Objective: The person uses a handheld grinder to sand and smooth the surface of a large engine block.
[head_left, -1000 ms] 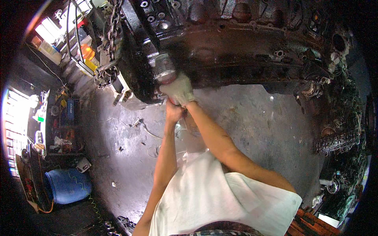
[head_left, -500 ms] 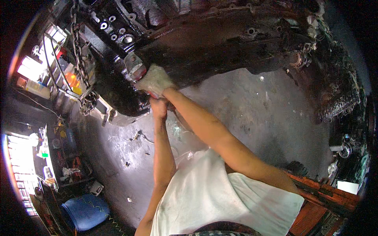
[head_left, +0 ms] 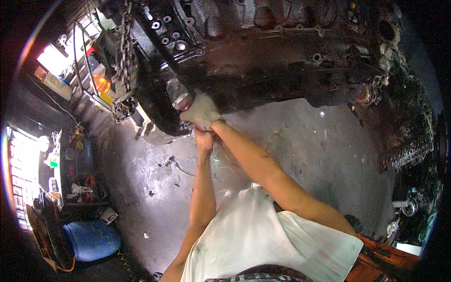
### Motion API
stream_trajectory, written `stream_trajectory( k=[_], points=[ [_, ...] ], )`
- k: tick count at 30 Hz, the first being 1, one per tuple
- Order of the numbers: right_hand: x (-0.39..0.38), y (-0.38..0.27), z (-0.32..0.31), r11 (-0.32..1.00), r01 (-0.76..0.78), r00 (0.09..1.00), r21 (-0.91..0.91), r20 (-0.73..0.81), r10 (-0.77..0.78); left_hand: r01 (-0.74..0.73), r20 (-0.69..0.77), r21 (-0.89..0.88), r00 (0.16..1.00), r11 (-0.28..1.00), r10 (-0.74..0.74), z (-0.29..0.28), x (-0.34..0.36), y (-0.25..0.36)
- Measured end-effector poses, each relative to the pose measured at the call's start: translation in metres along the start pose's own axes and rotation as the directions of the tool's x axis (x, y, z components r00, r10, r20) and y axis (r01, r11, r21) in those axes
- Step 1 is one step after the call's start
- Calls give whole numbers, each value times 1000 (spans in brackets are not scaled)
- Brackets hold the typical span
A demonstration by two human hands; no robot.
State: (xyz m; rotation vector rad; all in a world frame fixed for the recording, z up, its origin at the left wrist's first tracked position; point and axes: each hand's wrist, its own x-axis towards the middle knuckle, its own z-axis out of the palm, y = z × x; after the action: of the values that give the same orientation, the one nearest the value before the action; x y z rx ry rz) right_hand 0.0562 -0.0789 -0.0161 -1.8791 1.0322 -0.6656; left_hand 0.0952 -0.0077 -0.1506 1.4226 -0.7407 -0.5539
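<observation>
My right hand, in a pale fuzzy work glove, is closed around the red body of an angle grinder. The tool's grey metal head points up and left, against or just in front of the dark engine block; contact cannot be made out. Below the glove, my bare left hand grips the rear end of the same tool, its fingers largely hidden. Whatever turns at the grinder's head is out of sight. Black and oily, the block spans the top of the view, with bolt holes in its left end face.
A heavy chain hangs left of the block. On the grey floor lies a thin cable. A blue drum lies at the lower left, and an orange-red metal frame stands at the lower right.
The whole view has shifted, so the block and chain sit farther right. Against the block, the grinder and both hands have moved slightly left and nearer to me. Both grips stay the same.
</observation>
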Motion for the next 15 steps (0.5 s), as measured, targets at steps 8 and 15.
stream_trajectory(
  k=[8,15],
  points=[
    [16,-18,27,992,125,992,-17,35,-125,-179,35,-50,983,983,181,-40,42,-34],
    [22,-16,20,997,72,997,30,12,-72,119,140,-61,984,991,-109,-33,33,19]
  ],
)
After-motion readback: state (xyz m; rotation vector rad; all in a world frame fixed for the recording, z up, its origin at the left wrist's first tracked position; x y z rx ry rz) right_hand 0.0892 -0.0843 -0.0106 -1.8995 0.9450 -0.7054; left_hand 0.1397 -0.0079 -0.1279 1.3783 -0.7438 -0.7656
